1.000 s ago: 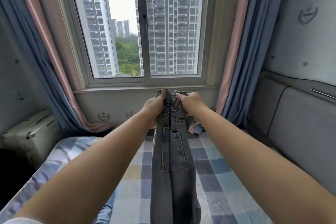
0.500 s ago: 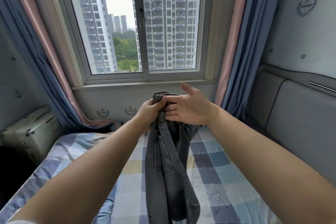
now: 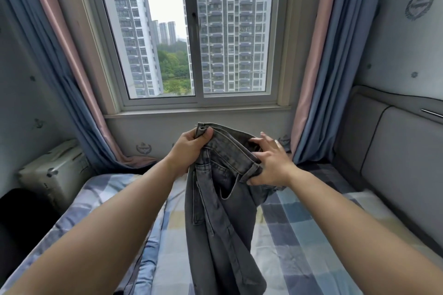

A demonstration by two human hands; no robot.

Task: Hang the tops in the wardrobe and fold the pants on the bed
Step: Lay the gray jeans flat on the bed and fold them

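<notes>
Grey denim pants (image 3: 220, 211) hang in the air over the bed (image 3: 299, 235), and both hands are on the top band. The left hand (image 3: 189, 148) is curled tight around one end of the band, with the thumb pressed on top, so it carries most of the weight. The right hand (image 3: 271, 165) is on the other end, low and to the right; its thumb is tucked under the band, pinching it against the palm, while its fingers (image 3: 263, 141) are spread out over the cloth. The hands are apart, so the band is stretched open between them and a pocket shows below it. The legs fall straight down from the band and the bottom of them goes out of view, so I cannot tell if they touch the bed. Holding the pants up high like this lets the legs drop flat and smooth, which I think makes them easy to fold. The bed has a checked sheet in blue, white and yellow, and it is right under the pants, so they can be laid down there next. No fold has been made yet, I think. Behind the hands is a big window (image 3: 191, 31) with blue and pink curtains (image 3: 318, 55) on each side. A pale suitcase (image 3: 52, 170) stands by the bed on the left.
</notes>
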